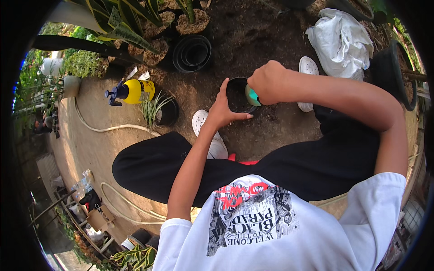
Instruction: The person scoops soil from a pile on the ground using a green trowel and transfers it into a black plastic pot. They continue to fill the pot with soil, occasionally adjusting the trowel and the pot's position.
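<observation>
A round black plastic plant pot [234, 88] stands on the soil-strewn ground between my feet. My left hand [220, 110] cups its left side, thumb along the near rim and fingers at the far left. In my right fist [269, 83] is a green scoop-like tool [252, 95], its blade dipped inside the pot's right side. The fist hides the tool's handle and part of the right rim. The inside of the pot is dark, so its contents are hard to make out.
Nested black pots [192, 53] stand beyond, beside potted snake plants [132, 30]. Leftward are a yellow pump sprayer [139, 91], a small grassy plant [152, 110] and a hose [112, 129]. A white woven sack [340, 44] and a large black pot [390, 76] are at right.
</observation>
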`<move>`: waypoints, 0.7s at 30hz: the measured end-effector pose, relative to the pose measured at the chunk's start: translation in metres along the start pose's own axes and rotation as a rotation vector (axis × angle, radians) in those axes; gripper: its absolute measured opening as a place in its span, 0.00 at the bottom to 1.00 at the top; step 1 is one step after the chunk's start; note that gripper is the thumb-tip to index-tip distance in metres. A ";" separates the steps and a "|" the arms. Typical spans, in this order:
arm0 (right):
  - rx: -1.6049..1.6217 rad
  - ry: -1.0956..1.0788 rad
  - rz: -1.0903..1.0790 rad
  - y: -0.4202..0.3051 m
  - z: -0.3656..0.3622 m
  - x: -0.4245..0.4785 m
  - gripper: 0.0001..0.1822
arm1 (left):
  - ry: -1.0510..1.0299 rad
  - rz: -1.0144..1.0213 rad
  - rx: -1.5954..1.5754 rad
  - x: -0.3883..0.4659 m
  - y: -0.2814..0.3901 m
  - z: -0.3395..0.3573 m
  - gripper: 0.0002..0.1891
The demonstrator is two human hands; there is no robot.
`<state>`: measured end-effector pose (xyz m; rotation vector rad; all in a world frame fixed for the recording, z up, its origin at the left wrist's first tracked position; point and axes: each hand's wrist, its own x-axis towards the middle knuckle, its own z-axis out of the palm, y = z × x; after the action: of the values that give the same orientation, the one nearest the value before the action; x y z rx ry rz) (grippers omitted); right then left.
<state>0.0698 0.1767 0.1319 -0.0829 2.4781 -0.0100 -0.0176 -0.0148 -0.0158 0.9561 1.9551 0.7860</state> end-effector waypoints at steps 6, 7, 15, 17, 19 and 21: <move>-0.018 -0.009 0.003 -0.005 -0.002 -0.006 0.12 | 0.022 0.006 0.034 0.001 -0.001 0.001 0.79; -0.015 -0.007 0.009 -0.005 0.000 -0.005 0.12 | 0.018 0.004 0.020 0.002 -0.002 0.001 0.79; 0.008 -0.126 0.031 -0.007 -0.011 -0.004 0.19 | 0.020 -0.001 0.030 0.003 -0.004 0.002 0.79; 0.027 -0.134 0.042 -0.004 -0.008 -0.001 0.19 | 0.012 0.010 -0.015 0.003 -0.006 0.002 0.79; 0.054 -0.152 0.043 -0.004 -0.010 -0.002 0.19 | 0.011 0.011 -0.031 0.001 -0.006 0.002 0.79; 0.041 -0.147 0.050 -0.005 -0.011 -0.003 0.19 | 0.018 0.012 -0.017 0.003 -0.005 0.001 0.79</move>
<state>0.0656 0.1722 0.1424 -0.0043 2.3307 -0.0326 -0.0192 -0.0146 -0.0216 0.9547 1.9563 0.8195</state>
